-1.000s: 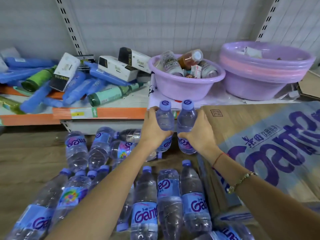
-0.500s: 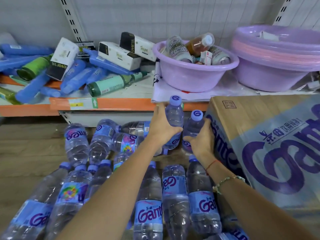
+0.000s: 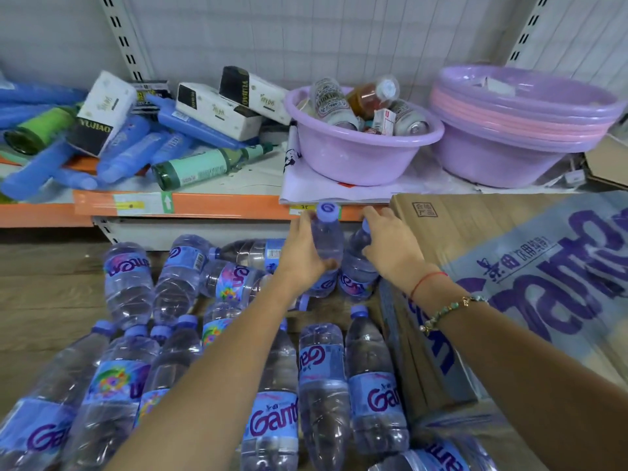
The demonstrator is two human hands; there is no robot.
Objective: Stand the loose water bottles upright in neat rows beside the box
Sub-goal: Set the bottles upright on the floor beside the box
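- Wooden flooring (image 3: 44,300) runs under a low shop shelf (image 3: 204,203), and a printed cardboard box (image 3: 509,253) sits to the right of both hands.
- Left hand (image 3: 300,254) wraps its curled fingers round the left upright bottle (image 3: 328,243), thumb on the near side. That bottle's cap is just above the fingertips, and its long axis is near vertical.
- Right hand (image 3: 390,248) rests on the right upright bottle (image 3: 356,270) with fingers fairly straight and slightly spread over its shoulder and cap; whether it pinches, I cannot tell.
- Both bottles appear to stand on the floor, touching each other, the right one just beside the box corner.
- To finish well, press each base flat, keep the caps straight up, nudge the pair snug along the box edge, then let go gently.
- Loose bottles (image 3: 323,385) lie flat nearer the wrists, most with caps pointing away towards the shelf.
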